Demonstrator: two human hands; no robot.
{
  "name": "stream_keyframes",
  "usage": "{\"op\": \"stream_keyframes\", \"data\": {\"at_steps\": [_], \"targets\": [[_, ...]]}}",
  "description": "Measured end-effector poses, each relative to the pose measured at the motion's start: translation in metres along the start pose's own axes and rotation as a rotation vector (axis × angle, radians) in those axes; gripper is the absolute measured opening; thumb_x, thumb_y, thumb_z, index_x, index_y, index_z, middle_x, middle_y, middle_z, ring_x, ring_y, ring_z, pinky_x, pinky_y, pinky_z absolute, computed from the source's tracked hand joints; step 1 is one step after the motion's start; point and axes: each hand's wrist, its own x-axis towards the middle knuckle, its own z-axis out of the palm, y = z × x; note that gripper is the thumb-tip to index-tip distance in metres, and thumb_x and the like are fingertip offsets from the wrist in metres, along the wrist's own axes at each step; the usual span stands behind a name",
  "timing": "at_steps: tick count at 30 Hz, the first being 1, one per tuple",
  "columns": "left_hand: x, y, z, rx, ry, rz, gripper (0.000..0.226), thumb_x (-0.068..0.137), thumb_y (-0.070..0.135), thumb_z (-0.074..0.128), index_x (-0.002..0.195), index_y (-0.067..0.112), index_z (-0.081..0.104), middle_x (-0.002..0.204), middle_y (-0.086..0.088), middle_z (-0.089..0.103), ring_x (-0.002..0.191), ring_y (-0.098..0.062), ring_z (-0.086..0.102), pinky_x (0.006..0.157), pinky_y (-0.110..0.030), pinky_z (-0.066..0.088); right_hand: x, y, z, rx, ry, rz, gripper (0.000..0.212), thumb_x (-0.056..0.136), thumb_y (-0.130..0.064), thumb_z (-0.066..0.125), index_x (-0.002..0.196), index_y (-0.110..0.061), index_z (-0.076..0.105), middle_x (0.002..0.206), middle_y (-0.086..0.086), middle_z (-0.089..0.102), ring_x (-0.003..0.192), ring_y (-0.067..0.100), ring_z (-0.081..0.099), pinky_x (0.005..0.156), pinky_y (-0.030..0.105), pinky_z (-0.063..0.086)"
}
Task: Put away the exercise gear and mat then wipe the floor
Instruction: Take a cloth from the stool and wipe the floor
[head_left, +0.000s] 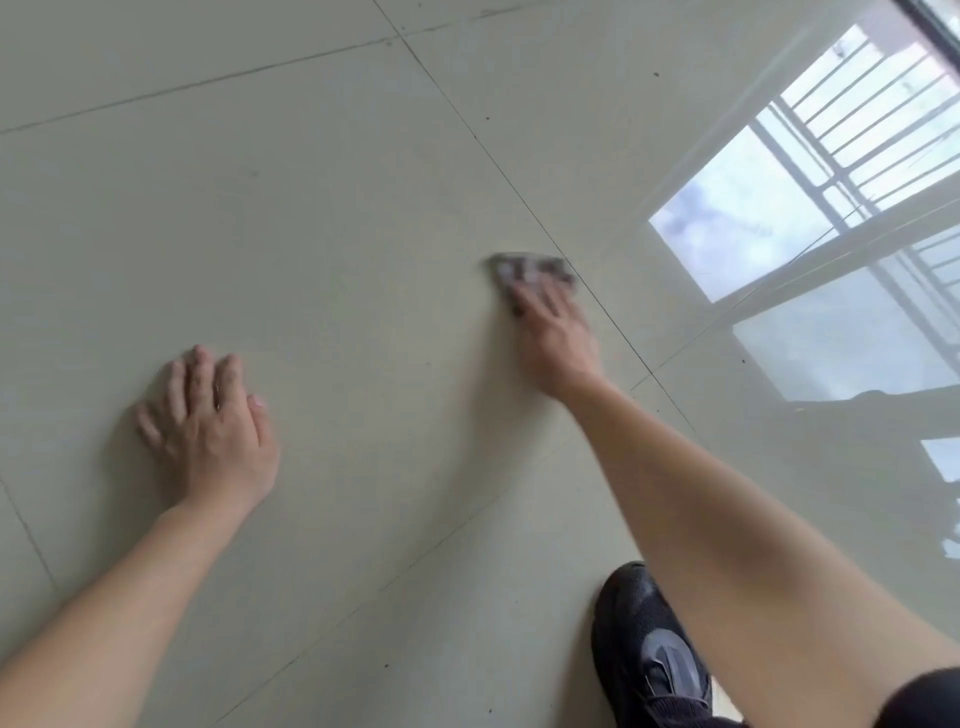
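On the pale tiled floor, beside a grout line, a small grey cloth is lying flat and blurred, its long axis running left to right across the view. The right hand is pressing on its near edge with straight fingers. The left hand is resting flat on the floor, well apart, fingers spread wide and holding nothing. A black shoe is standing below the right forearm.

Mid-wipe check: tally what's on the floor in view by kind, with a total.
Hands: 2, left hand and right hand
Cloth: 1
Shoe: 1
Total: 4
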Motion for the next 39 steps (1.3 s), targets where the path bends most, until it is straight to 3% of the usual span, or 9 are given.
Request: {"op": "stream_keyframes", "data": {"at_steps": [4,7,13,17,19,24,27,35,39], "targets": [[0.001,-0.002,-0.001,-0.010,0.045,0.001,0.052,0.089,0.030,0.036,0.133,0.008,0.052,0.148,-0.017,0.044,0.138,-0.036,0.033,0.104,-0.064,0.024,0.015,0.053,-0.022,0.064,0.015,0.593,0.060,0.098,-0.026,0.030,0.158,-0.028,0.022,0.168,0.003,0.009,0.154,0.027,0.006,0.125,0.038,0.005],[0.003,-0.008,-0.001,0.007,0.097,0.042,0.047,0.092,0.030,0.035,0.130,0.011,0.055,0.145,-0.014,0.049,0.134,-0.035,0.039,0.102,-0.058,0.027,0.042,0.004,-0.015,0.075,0.025,0.641,0.061,0.100,-0.025,0.032,0.159,-0.029,0.017,0.168,0.001,0.005,0.154,0.030,0.002,0.125,0.042,0.004],[0.007,-0.015,0.001,0.023,0.203,0.082,0.040,0.096,0.029,0.036,0.124,0.015,0.060,0.138,-0.008,0.056,0.128,-0.032,0.046,0.097,-0.052,0.029,0.063,-0.175,0.020,-0.029,-0.173,-0.317,0.058,0.101,-0.025,0.038,0.156,-0.035,0.025,0.168,-0.001,0.010,0.154,0.028,0.003,0.124,0.040,0.005],[0.006,-0.015,0.005,0.032,0.247,0.078,0.038,0.098,0.031,0.038,0.124,0.015,0.061,0.138,-0.007,0.056,0.128,-0.031,0.046,0.097,-0.052,0.028,0.081,-0.175,0.024,-0.102,-0.273,-0.771,0.052,0.104,-0.027,0.035,0.156,-0.032,0.029,0.166,-0.004,0.017,0.154,0.022,0.010,0.124,0.040,0.010],[0.007,-0.015,0.006,0.023,0.248,0.080,0.038,0.097,0.032,0.040,0.124,0.015,0.061,0.138,-0.007,0.055,0.129,-0.031,0.045,0.098,-0.053,0.028,0.104,-0.137,0.013,-0.046,-0.174,-0.637,0.051,0.105,-0.030,0.032,0.155,-0.031,0.031,0.166,-0.004,0.020,0.154,0.020,0.013,0.124,0.042,0.015],[0.008,-0.014,0.005,0.033,0.241,0.064,0.038,0.095,0.032,0.042,0.124,0.016,0.061,0.139,-0.006,0.054,0.130,-0.031,0.044,0.096,-0.051,0.028,0.157,-0.032,-0.025,0.037,0.057,0.208,0.057,0.098,-0.022,0.035,0.155,-0.026,0.031,0.166,0.001,0.019,0.153,0.024,0.014,0.124,0.040,0.015],[0.008,-0.014,0.006,0.047,0.223,0.066,0.038,0.094,0.032,0.042,0.124,0.015,0.060,0.140,-0.006,0.053,0.131,-0.031,0.044,0.096,-0.052,0.028,0.170,-0.048,-0.022,0.079,0.077,0.406,0.060,0.096,-0.017,0.035,0.155,-0.024,0.030,0.167,0.002,0.015,0.152,0.028,0.011,0.124,0.041,0.010],[0.008,-0.013,0.001,0.070,0.193,0.058,0.037,0.095,0.032,0.042,0.124,0.017,0.060,0.142,-0.006,0.052,0.129,-0.030,0.045,0.097,-0.053,0.028,0.078,-0.242,0.045,-0.018,-0.149,-0.621,0.061,0.094,-0.020,0.035,0.155,-0.028,0.033,0.166,0.004,0.019,0.153,0.031,0.010,0.123,0.043,0.011],[0.009,-0.016,-0.003,0.008,0.170,0.067,0.039,0.096,0.036,0.039,0.122,0.018,0.063,0.141,-0.005,0.053,0.127,-0.029,0.048,0.097,-0.050,0.031,0.068,-0.200,0.035,-0.033,-0.218,-0.896,0.052,0.100,-0.024,0.038,0.151,-0.025,0.041,0.163,0.000,0.027,0.152,0.027,0.020,0.123,0.042,0.016]]}}
